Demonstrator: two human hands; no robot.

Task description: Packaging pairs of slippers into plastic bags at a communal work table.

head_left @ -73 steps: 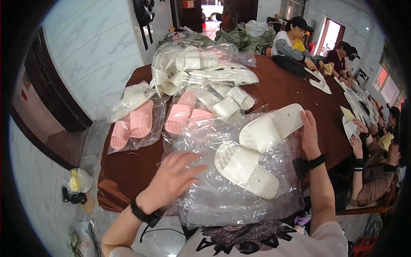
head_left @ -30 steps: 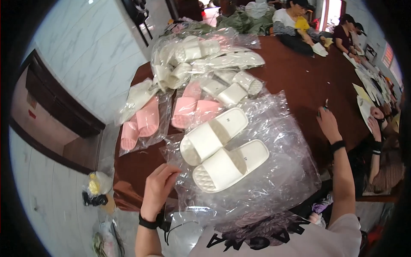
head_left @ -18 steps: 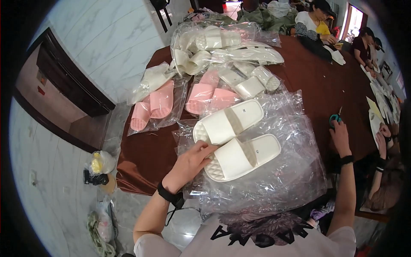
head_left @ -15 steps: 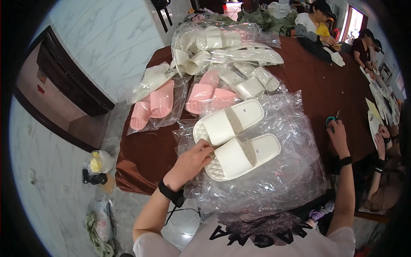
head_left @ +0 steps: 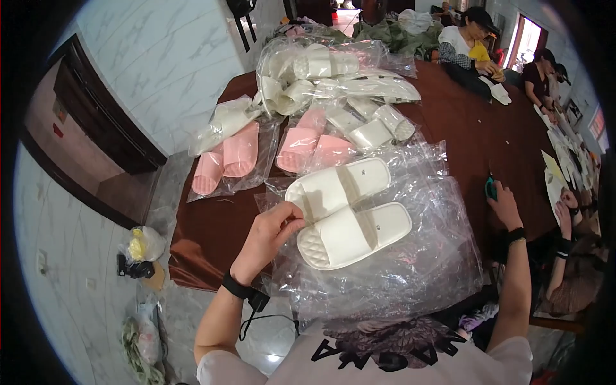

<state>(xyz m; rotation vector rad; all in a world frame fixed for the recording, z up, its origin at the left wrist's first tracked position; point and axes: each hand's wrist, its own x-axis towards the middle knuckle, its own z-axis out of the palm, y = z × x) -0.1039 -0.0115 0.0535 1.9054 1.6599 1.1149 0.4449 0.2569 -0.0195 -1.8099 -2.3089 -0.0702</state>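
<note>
A pair of white slippers (head_left: 355,236) lies side by side on a pile of clear plastic bags (head_left: 430,269). Beside their quilted ends is my left hand (head_left: 266,236), thumb and fingertips closed together in a pinch. Whatever is between those fingertips, if anything, is too small to make out. To the right, low over the brown cloth, my right hand (head_left: 505,206) has its fingers around the green handle of a small pair of scissors (head_left: 491,188). The scissor blades point away from me.
Bagged pink slippers (head_left: 240,151) and bagged white slippers (head_left: 372,131) lie beyond the pair on the brown-covered table (head_left: 462,122). Co-workers sit along the right; one co-worker's hand (head_left: 562,212) is near my right arm. White pieces (head_left: 564,151) line that edge.
My left hand has drawn slightly left and up, off the slipper it was touching. In my right hand the scissors have turned to point more straight ahead. The view has shifted slightly.
</note>
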